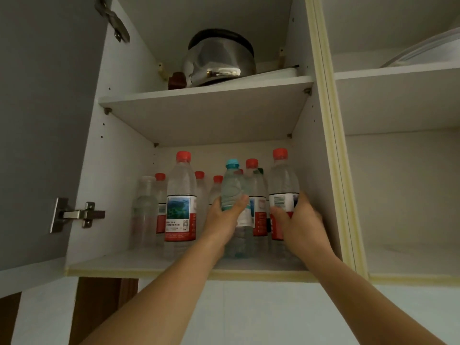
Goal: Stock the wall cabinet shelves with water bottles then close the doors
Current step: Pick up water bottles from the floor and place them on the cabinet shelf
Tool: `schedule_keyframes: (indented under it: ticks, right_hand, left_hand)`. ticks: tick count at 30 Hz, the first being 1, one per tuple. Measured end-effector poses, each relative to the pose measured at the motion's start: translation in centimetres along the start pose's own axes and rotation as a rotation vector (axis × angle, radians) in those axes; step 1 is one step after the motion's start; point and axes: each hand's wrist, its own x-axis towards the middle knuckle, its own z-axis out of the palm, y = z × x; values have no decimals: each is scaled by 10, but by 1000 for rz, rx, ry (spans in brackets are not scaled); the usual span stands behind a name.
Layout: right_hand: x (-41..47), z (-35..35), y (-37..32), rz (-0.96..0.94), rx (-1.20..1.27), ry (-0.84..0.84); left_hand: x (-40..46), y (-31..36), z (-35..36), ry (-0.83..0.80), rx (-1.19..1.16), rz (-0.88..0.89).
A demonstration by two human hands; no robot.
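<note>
Clear water bottles stand upright on the lower shelf (119,263) of the open cabinet: a blue-capped bottle (232,192) at centre, a red-capped bottle (283,190) at its 3 o'clock, another red-capped one (180,202) at 9 o'clock, more behind.

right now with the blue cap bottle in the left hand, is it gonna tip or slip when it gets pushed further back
The blue-capped bottle is tall and narrow, so a push up high could tip it. It looks full, so probably heavy enough to stand steadily. The left hand grips it mid-body, which should limit slipping on the smooth plastic. Red-capped bottles crowd beside it and may get knocked.

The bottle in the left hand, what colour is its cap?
Light blue, on the bottle the left hand grips; shown in the head view.
</note>
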Motion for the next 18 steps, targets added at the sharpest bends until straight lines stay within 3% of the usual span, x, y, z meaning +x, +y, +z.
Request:
schedule_keyframes:
  ticks: [6, 11, 18]
  right_hand:
    - [-7, 1, -8, 15, -34, 18]
    - [-23, -5, -18, 14, -90, -11]
    - [-96, -27, -48, -151, -251, 17]
  left_hand:
    - [-12, 7, -1, 12, 67, 92]
    - [-30, 18, -7, 0, 194, 67]
    - [-89, 43, -34, 66, 365, 202]
